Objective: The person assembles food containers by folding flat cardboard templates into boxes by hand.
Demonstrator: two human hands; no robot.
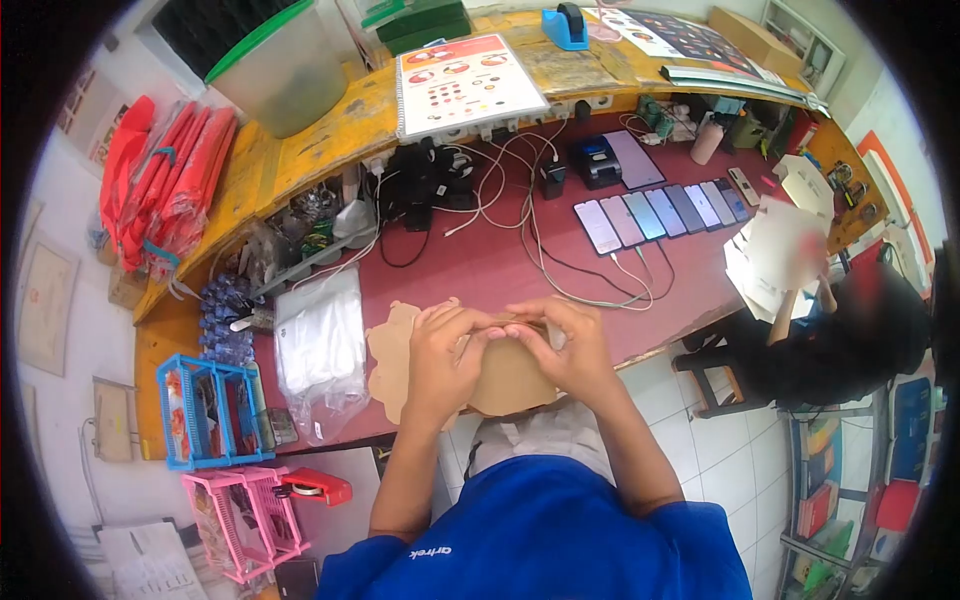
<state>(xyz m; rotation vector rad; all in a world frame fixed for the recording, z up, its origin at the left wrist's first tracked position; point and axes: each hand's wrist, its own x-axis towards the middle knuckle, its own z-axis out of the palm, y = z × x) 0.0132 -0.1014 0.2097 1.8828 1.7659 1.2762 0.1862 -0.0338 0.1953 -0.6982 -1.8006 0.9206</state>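
Far L: red bags in clear plastic (168, 175) by the wall, nr the end of the yellow wooden shelf (268, 165). Below, a blue plastic rack (207, 408) w/ small packets inside, then a pink plastic rack (262, 500) just beneath it, w/ a red tape dispenser (322, 487) beside it. Next, on the maroon desk (445, 268), white packs in clear plastic (320, 335). Just R of those, scalloped brown cardboard (390, 368), partly behind the L hand (440, 352). L thumb & fingers pinch the top edge of a brown cardboard piece (512, 382), which sits at the desk's near edge, in front of the torso, btwn both hands; can't tell if it's joined to the scalloped part. R hand (572, 345) pinches the same edge, thumbs nearly meeting. Farther R, at the back, a black printer (598, 165), then a row of smartphones (650, 217), some w/ cables. R end: another person in dark clothes (850, 335), arms nr white sheets (762, 258), black stool (712, 390) just L of them.
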